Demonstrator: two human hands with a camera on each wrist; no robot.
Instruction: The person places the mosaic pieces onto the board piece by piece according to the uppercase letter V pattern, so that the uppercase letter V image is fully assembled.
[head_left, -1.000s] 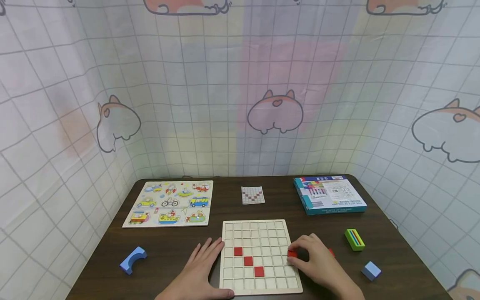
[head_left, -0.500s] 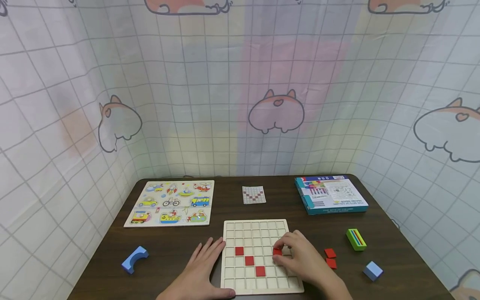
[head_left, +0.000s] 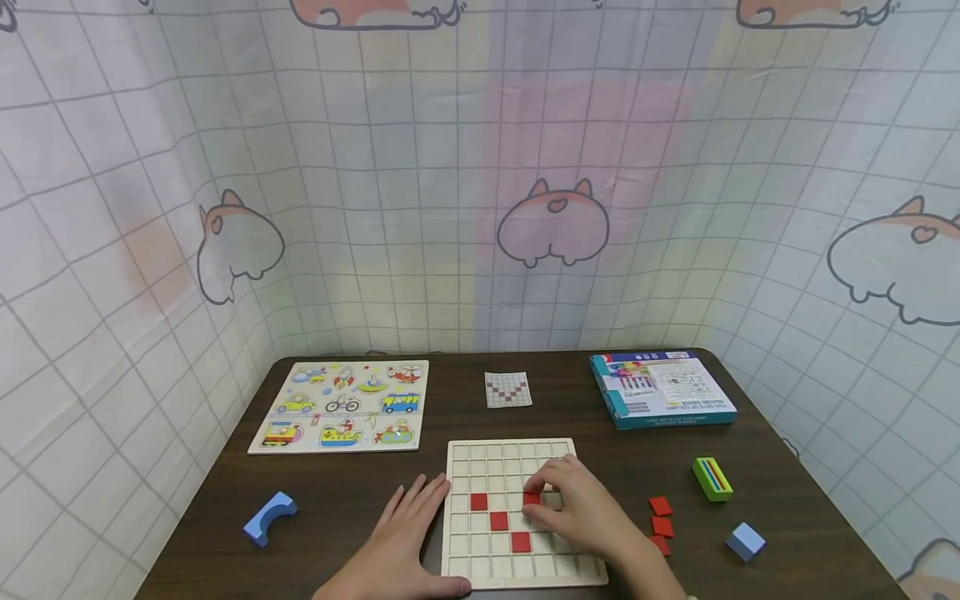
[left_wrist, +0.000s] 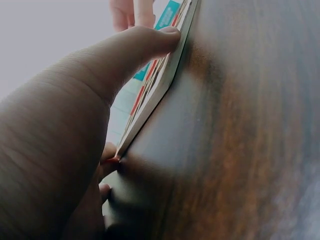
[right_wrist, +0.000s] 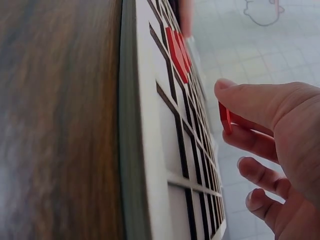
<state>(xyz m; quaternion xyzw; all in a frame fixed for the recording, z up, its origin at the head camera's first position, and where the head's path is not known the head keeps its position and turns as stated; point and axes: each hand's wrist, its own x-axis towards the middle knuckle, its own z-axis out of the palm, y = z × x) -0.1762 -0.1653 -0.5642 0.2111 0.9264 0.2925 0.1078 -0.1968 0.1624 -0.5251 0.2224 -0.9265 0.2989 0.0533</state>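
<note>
A pale wooden grid board [head_left: 510, 454] lies at the front middle of the table, with 3 red square tiles set in a descending diagonal, one of them this red tile [head_left: 498, 522]. My left hand [head_left: 401, 537] rests along the board's left edge, fingers straight and thumb at the near corner. Over the board my right hand [head_left: 581, 508] pinches another red tile [right_wrist: 225, 118] between thumb and index finger. In the right wrist view that tile is tilted and apart from the board. Loose red tiles [head_left: 662, 526] lie on the table right of the board.
Behind the board lies a small pattern card [head_left: 507, 390]. A vehicle picture puzzle [head_left: 341, 408] is at back left, a flat teal box [head_left: 663, 390] at back right. A blue arch block [head_left: 270, 518], a striped green block [head_left: 712, 479] and a blue block [head_left: 746, 542] flank the board.
My right hand has moved leftward with the pinched red tile, from the board's right edge to over its middle columns. The loose tiles have come into view. My left hand stays put.
</note>
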